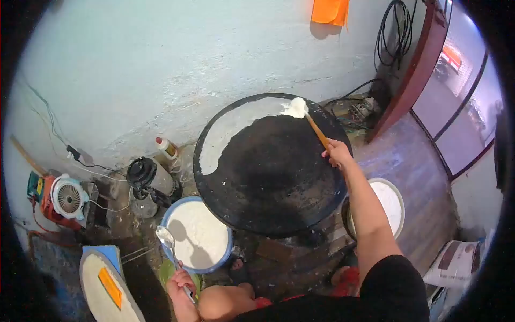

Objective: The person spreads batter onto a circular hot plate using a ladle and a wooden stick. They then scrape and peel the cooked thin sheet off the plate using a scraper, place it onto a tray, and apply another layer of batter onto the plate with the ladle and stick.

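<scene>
My right hand [338, 154] is closed around the wooden handle of a batter spreader [317, 132], reaching over a large round black griddle [273, 172]. White batter clumps on the spreader's head, hiding its shape, at the griddle's far right rim. A curved band of white batter [228, 129] coats the griddle's far and left edge; the rest of its surface is dark. At lower left, my left hand [181, 282] grips a metal ladle [173, 249] with batter on its bowl. The ladle is above the left rim of a blue-rimmed basin [201, 236] of white batter or flour.
A second pale-rimmed container [387, 206] with white contents stands right of the griddle. To the left are a jug-like container [150, 177], a bottle [167, 147], a small blower fan [70, 197] and cords. A long pale board [104, 284] lies at lower left. A wall backs the griddle.
</scene>
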`<state>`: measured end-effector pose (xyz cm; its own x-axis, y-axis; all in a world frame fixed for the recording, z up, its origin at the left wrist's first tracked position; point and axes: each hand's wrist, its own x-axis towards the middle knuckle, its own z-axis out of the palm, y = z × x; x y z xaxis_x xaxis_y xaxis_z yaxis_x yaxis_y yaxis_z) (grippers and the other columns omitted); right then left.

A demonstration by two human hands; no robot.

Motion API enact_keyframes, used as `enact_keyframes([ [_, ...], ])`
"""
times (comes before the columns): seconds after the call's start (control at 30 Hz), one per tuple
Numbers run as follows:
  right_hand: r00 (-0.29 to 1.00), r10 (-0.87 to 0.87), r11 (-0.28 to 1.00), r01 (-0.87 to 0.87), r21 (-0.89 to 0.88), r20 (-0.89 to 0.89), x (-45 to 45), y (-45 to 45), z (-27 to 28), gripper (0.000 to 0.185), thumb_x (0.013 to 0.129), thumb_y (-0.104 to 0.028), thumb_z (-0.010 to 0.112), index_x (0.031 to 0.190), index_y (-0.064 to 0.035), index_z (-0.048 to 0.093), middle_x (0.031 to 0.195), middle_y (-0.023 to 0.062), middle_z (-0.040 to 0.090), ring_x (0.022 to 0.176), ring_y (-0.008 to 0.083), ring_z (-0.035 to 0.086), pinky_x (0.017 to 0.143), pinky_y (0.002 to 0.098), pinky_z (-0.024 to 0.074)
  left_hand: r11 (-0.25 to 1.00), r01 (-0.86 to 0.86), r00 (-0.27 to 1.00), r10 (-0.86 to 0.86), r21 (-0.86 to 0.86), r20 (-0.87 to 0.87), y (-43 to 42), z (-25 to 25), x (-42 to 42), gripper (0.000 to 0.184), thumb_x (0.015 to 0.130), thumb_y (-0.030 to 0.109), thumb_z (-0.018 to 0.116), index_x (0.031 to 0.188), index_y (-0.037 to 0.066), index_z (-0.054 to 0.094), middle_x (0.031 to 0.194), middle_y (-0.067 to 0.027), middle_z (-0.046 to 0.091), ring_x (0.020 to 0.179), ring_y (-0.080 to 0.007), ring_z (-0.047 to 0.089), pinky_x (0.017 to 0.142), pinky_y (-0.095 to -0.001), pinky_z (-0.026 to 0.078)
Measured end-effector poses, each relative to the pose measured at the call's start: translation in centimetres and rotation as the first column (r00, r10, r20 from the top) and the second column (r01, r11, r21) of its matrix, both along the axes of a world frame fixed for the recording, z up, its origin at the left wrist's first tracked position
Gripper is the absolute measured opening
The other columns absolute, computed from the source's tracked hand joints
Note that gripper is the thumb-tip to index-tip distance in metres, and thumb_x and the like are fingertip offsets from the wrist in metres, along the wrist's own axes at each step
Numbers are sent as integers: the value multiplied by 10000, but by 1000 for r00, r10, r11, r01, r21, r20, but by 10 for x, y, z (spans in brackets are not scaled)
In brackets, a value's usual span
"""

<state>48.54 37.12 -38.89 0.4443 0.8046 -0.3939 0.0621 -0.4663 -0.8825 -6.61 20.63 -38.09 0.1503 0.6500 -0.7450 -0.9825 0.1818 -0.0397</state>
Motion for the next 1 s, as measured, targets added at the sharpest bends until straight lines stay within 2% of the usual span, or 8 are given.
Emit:
enact_keyframes([
  [0.27,1000,-17,1000,17,0,19,8,14,-21,333,893,-200,373,1211,-201,472,677,16,530,386,75,330,343,233,287,991,-30,997,20,132,71,-23,56,31,290,823,41,347,1066,-24,492,623,4,425,474,-72,392,401,-191,344],
  [0.37,979,35,974,-78,212,199,22,15,-50,276,871,-166,428,1104,-163,576,674,-19,516,467,70,395,398,230,333,989,-21,988,-3,149,157,-25,58,38,285,827,47,346,1059,-26,495,636,-1,430,478,-79,394,402,-197,345],
  [0.5,980,-51,989,22,149,191,7,10,-40,278,843,-118,452,1084,-120,590,704,-10,554,543,65,439,523,206,392,991,8,991,-25,132,129,-26,52,44,263,842,71,365,1046,-21,502,630,6,418,484,-72,389,397,-194,339],
  [0.67,912,193,960,-252,124,363,-26,7,-30,283,828,-126,470,1088,-127,582,735,38,601,624,133,549,591,259,441,990,-22,1000,19,140,24,-24,49,48,255,838,69,298,978,-54,472,600,-1,395,438,-71,363,373,-198,337],
  [0.73,804,153,988,-141,-66,575,-31,-34,13,287,824,-220,480,1089,-174,577,1007,101,599,937,258,566,798,341,433,989,-18,1000,18,146,-1,-22,47,46,256,840,73,301,985,-49,474,605,-3,402,439,-73,365,373,-200,339],
  [0.83,827,-85,996,89,20,556,2,-40,-35,291,824,-244,474,1096,-206,569,1035,89,590,962,268,554,830,345,423,989,3,999,2,151,-33,-24,49,44,255,850,83,316,996,-40,484,618,-11,425,444,-81,376,372,-207,345],
  [0.93,910,54,983,-120,136,412,-30,-11,-53,286,834,-224,453,1091,-190,576,1051,109,582,977,258,551,844,331,411,990,18,999,-10,138,-52,-21,48,45,247,851,71,350,1013,-39,502,608,-13,427,438,-82,365,377,-205,344],
  [1.0,853,181,976,-219,21,490,-64,-9,-28,285,833,-234,463,1091,-191,575,1052,103,583,981,253,548,846,343,412,983,53,999,-52,174,-11,-23,34,35,248,854,84,385,1049,-19,498,644,-17,435,463,-79,372,385,-195,337],
])
